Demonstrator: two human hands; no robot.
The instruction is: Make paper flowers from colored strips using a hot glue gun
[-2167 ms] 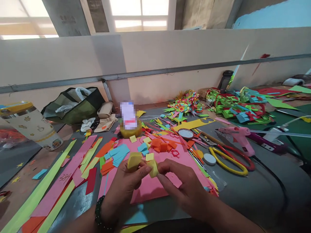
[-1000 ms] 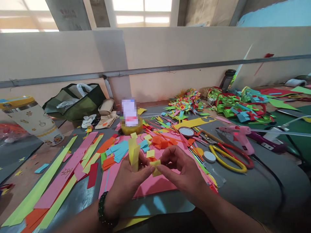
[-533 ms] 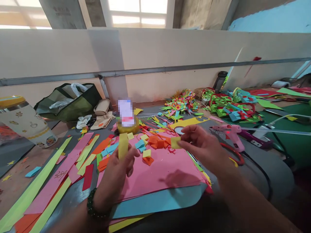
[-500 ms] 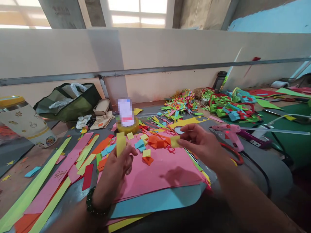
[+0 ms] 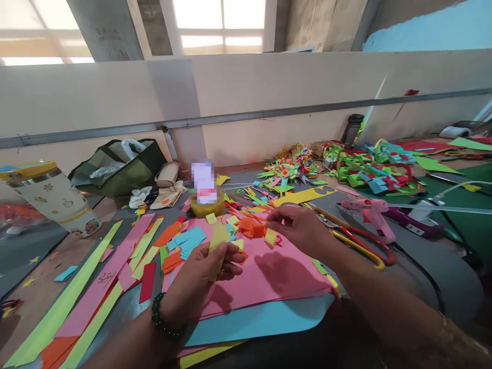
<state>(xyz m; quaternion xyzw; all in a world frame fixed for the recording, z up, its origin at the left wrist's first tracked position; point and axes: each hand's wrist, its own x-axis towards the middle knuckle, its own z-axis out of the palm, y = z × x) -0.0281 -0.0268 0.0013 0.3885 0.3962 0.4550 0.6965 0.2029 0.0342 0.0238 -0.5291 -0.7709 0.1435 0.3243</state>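
A pale yellow paper strip (image 5: 218, 241) is held between the thumb and fingers of my left hand (image 5: 215, 264), above a pink paper sheet (image 5: 261, 282). My right hand (image 5: 298, 228) has its thumb and index finger close together, over orange folded pieces (image 5: 252, 228); whether anything is between the fingertips is too small to tell. A small yellow folded piece (image 5: 270, 237) lies just below those fingertips. Blue paper pieces (image 5: 192, 240) lie left of the strip. Under the pink sheet, a blue sheet (image 5: 261, 318) sticks out at the front.
Red-and-yellow-handled scissors (image 5: 361, 241) and a pink glue gun (image 5: 371, 212) lie at right. Long paper strips (image 5: 103, 277) and a tumbler (image 5: 54, 200) are at left. Behind are a tape roll (image 5: 207, 205), a dark bag (image 5: 126, 164) and colourful paper decorations (image 5: 292, 164).
The small yellow square from my right hand now lies on the pink sheet. My left hand has moved right with its strip, which is now tilted. The scissors have come into sight.
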